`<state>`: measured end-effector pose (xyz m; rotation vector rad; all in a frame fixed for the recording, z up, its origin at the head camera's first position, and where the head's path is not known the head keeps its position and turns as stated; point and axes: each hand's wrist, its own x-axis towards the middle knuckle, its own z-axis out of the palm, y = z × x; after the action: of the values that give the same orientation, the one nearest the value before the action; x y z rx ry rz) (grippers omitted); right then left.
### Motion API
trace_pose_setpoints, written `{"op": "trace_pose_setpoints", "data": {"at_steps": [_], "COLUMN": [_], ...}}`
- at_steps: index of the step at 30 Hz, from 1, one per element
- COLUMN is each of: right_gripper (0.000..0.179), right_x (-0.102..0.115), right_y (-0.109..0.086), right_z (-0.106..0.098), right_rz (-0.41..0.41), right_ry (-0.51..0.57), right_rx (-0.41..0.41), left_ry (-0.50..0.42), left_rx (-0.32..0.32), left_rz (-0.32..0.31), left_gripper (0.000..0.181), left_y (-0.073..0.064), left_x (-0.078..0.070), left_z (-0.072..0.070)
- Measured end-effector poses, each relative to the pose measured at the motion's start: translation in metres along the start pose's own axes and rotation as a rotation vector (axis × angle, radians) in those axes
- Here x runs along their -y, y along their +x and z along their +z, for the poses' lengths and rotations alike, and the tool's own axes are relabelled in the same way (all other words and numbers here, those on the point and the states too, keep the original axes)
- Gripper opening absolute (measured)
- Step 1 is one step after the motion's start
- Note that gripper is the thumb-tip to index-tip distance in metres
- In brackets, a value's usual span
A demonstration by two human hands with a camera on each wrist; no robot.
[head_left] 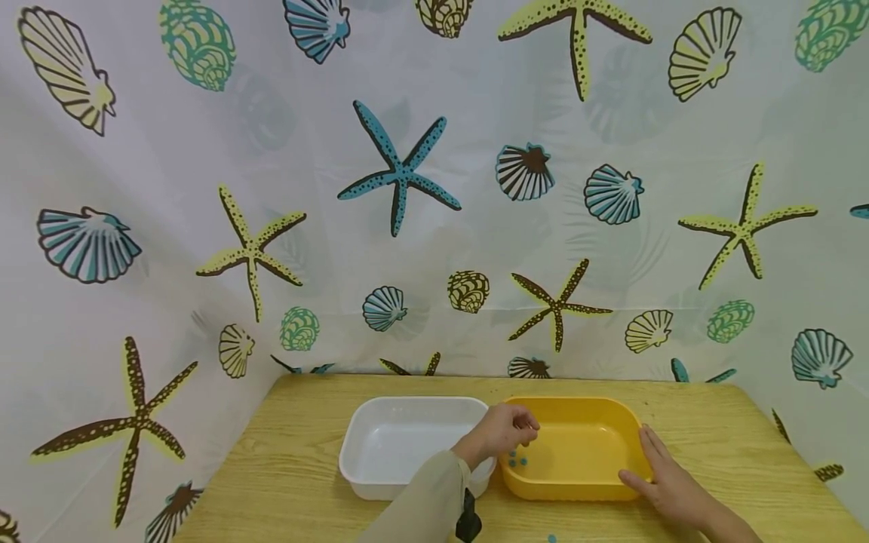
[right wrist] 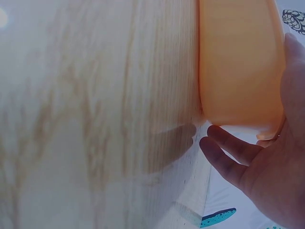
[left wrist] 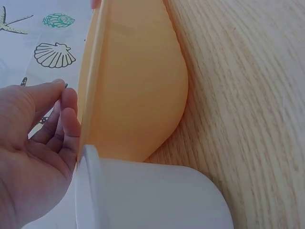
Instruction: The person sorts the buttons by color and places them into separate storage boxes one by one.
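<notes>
Above the left end of a yellow plastic basin [head_left: 577,490], my left hand [head_left: 498,431] has its thumb and forefinger pinched together. In the left wrist view a sliver of a small teal bead [left wrist: 66,86] shows between those fingertips. Several small blue beads [head_left: 523,461] lie on the basin's floor below the hand. My right hand [head_left: 668,477] rests against the basin's right end, thumb at the near rim and fingers extended along the outer wall. In the right wrist view two fingertips [right wrist: 215,131] show beside the basin's wall.
A white plastic basin [head_left: 394,490] stands just left of the yellow one, under my left forearm. One more blue bead [head_left: 552,538] lies on the wooden table [head_left: 285,452] near the front. A curtain [head_left: 462,249] printed with shells and starfish hangs behind and at both sides.
</notes>
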<state>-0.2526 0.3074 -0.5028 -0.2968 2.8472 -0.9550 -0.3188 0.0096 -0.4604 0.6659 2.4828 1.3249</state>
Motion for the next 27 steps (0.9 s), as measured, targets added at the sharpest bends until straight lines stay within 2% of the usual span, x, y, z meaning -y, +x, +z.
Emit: {"op": "trace_pose_setpoints", "data": {"at_steps": [6, 27], "right_gripper": [0.095, 0.095], "right_x": [0.002, 0.0], "right_y": [0.0, 0.0], "right_z": [0.0, 0.0], "right_rz": [0.006, 0.018], "right_ry": [-0.006, -0.011], "right_rx": [0.002, 0.009], "left_ry": [-0.017, -0.064], "left_rx": [-0.011, -0.031], "left_rz": [-0.032, -0.063], "left_gripper": [0.009, 0.006], "left_y": [0.004, 0.012], "left_x": [0.002, 0.006], "left_z": [-0.001, 0.0]}}
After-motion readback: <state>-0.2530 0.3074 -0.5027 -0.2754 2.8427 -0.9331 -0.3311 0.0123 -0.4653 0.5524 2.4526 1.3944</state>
